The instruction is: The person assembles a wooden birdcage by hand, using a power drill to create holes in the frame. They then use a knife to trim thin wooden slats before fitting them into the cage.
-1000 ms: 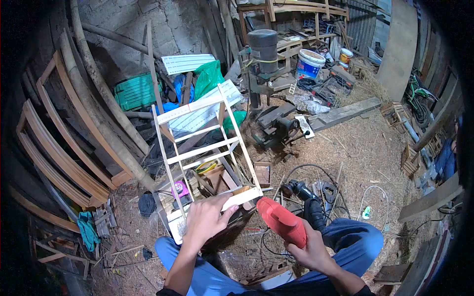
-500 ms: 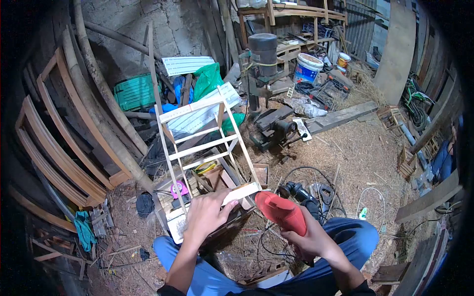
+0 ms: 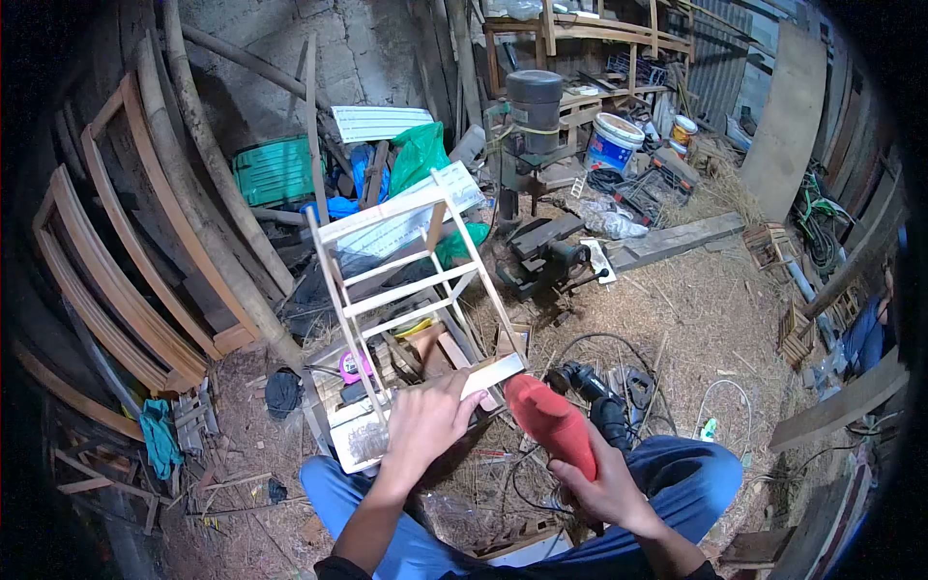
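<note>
Two hands (image 3: 425, 425) (image 3: 604, 488), one wooden frame (image 3: 401, 290), one red tool (image 3: 551, 425), two buckets (image 3: 614, 145) (image 3: 682, 130).

One head-worn camera looks forward and steeply down from close, its edges probably fisheye-warped.

Red power tool (image 3: 548, 423), pale wood frame (image 3: 406, 290), blue trousers (image 3: 696, 474), green crate (image 3: 274, 171)

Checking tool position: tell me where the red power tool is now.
In the head view, the red power tool is low and right of centre, gripped by the right hand, its nose beside the wooden frame that the left hand holds.
</note>
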The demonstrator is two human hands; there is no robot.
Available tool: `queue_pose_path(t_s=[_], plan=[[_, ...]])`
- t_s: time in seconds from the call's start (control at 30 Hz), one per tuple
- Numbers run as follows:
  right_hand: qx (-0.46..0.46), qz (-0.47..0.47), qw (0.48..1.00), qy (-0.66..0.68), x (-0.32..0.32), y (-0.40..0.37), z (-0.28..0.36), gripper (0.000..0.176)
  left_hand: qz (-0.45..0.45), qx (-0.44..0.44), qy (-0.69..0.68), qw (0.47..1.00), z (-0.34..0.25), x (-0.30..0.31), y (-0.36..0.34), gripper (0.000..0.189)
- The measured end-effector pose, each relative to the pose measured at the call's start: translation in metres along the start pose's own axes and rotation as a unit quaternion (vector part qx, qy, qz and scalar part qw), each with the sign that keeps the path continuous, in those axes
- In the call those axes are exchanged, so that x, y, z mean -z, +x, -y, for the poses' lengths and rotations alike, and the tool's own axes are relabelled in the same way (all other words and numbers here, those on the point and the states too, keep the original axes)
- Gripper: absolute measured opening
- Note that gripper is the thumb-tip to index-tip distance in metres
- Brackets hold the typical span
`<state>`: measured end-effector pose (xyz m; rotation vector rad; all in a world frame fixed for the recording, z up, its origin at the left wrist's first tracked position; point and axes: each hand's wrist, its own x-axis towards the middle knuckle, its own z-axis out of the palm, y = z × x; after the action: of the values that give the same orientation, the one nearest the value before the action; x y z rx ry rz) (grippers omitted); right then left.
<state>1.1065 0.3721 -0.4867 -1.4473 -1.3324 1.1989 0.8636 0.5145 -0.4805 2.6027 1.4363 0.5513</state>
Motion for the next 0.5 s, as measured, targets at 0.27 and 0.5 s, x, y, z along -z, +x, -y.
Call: queue_pose_path(t_s=[0.27, 0.5], plan=[[0.028, -0.025, 0.999, 0.029, 0.009, 0.010, -0.010, 0.071, 0.014, 0.012, 0.014, 1.000, 0.000, 0.000, -0.001, 0.037], [0.026, -0.013, 1.000, 0.005, 0.012, 0.010, -0.001, 0.069, -0.008, -0.025, 0.018, 0.999, 0.004, -0.003, -0.001, 0.039]])
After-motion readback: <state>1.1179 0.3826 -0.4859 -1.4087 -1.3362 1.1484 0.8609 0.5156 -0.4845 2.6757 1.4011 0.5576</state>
